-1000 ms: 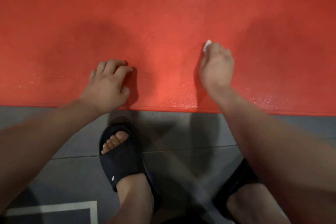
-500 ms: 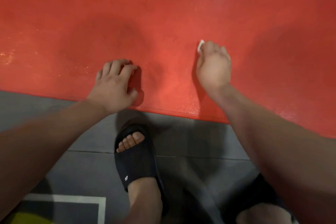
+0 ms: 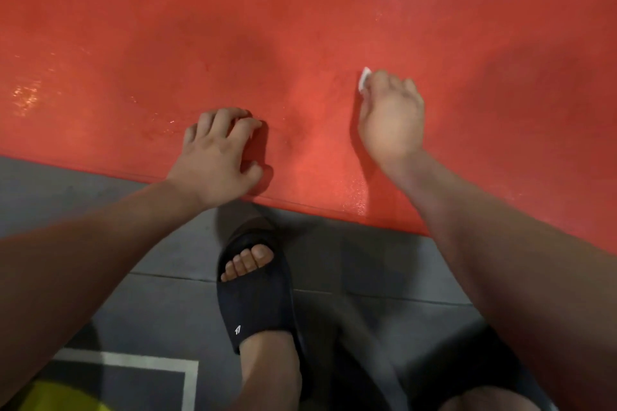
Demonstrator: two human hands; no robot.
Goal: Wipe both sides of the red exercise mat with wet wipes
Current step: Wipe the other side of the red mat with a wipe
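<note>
The red exercise mat (image 3: pixel 300 27) fills the upper half of the head view, lying flat on the floor with wet sheen in patches. My right hand (image 3: pixel 390 117) presses down on the mat with its fingers curled over a white wet wipe (image 3: pixel 364 78); only a small corner of the wipe sticks out past the fingers. My left hand (image 3: pixel 217 153) rests on the mat near its front edge with fingertips bent onto the surface and nothing in it.
The mat's front edge (image 3: pixel 300 202) runs diagonally over a grey tiled floor (image 3: pixel 367 264). My left foot in a black slide sandal (image 3: pixel 257 304) stands just before the edge. A white line and a yellow patch (image 3: pixel 66 397) mark the floor at lower left.
The view has shifted, so the mat edge now slants. Both hands stayed on the mat, each drifting slightly left; the right hand still covers the wipe.
</note>
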